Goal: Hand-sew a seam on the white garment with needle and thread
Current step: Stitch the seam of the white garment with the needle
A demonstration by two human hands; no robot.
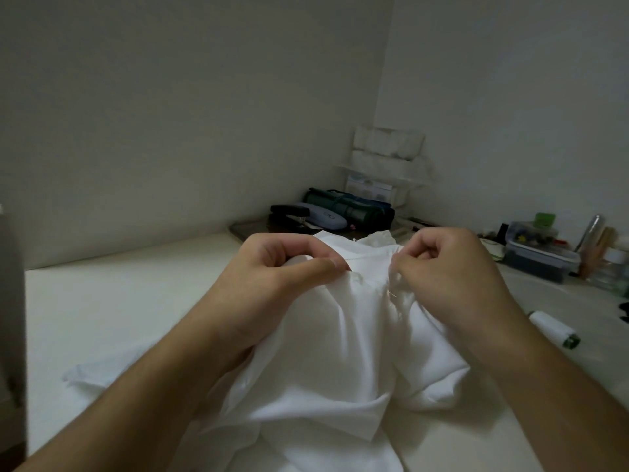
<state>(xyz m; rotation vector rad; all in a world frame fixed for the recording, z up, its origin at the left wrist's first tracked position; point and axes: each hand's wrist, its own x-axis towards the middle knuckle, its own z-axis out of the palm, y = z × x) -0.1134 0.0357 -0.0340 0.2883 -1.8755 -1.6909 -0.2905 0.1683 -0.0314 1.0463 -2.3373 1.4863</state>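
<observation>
The white garment (326, 362) lies bunched on the table (119, 301), its top edge lifted. Left hand (272, 277) pinches that edge; right hand (452, 274), just beside, pinches fabric and perhaps a needle. Stitching looks underway; finished seam length is unclear.

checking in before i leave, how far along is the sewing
Mid-seam, it seems. Both hands hold the white garment up: left hand pinches the fabric, right hand pinches at its edge, thread trailing. Finished stitches can't be made out. The thread spool lies nearby.
</observation>
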